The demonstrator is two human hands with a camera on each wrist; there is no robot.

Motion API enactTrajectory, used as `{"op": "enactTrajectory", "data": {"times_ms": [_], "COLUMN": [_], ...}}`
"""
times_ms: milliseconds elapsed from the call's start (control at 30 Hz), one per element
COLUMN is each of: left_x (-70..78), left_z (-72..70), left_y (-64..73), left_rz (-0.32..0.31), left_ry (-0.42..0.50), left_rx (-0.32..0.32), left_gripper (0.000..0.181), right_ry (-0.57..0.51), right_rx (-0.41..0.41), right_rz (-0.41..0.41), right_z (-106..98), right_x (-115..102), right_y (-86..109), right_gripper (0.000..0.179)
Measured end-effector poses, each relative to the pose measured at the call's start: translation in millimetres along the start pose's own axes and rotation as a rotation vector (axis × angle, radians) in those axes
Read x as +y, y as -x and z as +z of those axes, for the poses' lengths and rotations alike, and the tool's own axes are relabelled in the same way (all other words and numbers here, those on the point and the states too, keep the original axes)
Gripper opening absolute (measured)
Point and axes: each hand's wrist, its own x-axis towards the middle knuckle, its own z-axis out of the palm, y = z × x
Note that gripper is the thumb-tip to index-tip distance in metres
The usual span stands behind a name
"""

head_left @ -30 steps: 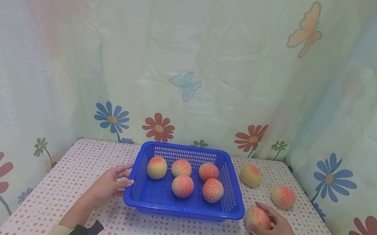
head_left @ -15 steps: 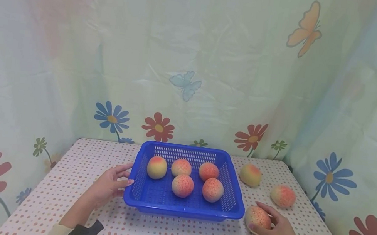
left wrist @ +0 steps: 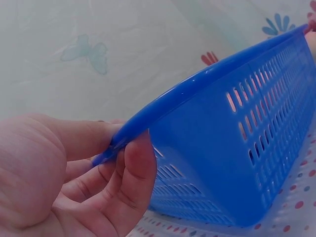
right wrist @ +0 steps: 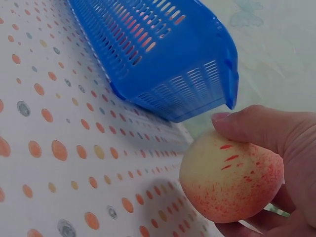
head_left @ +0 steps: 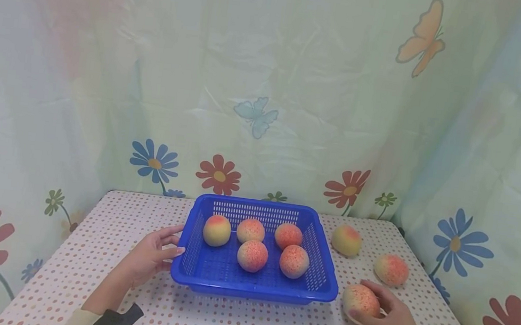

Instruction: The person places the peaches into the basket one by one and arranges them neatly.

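A blue plastic basket [head_left: 253, 289] stands mid-table with several peaches inside, among them a yellow peach [head_left: 217, 231] and a speckled peach [head_left: 294, 262]. My left hand [head_left: 149, 257] pinches the basket's left rim; in the left wrist view the thumb is above the rim and the curled fingers [left wrist: 139, 165] are beneath it. To the right of the basket, my right hand [head_left: 394, 320] grips a red-speckled peach [right wrist: 229, 180], thumb on one side and fingers round the other. That peach is apart from the basket wall.
Two more peaches lie on the table right of the basket: a yellow-green peach [head_left: 347, 241] near the back and a pinkish peach [head_left: 391, 269] closer to the right edge. A dotted cloth [head_left: 203, 322] covers the table. Behind it hangs a flowered curtain [head_left: 184, 68].
My right hand has shifted slightly to the right with the peach, away from the basket. The left hand and the basket stay where they were.
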Motion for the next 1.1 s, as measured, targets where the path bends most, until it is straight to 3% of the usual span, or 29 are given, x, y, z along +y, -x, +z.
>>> {"op": "enactTrajectory", "data": {"times_ms": [767,1100], "left_x": [-0.3,-1.6], "left_z": [0.8,1.0], "left_y": [-1.0,-0.8], "left_rz": [-0.03,-0.025], "left_ry": [0.004,-0.014], "left_rx": [0.028,0.03], "left_gripper": [0.073,0.074], "right_ry": [-0.056,-0.063], "right_rx": [0.014,0.035], "right_rz": [-0.175,-0.274], "right_z": [-17,-13], "right_x": [-52,-72], "right_y": [39.3,42.3], "right_gripper": [0.08,0.077]}}
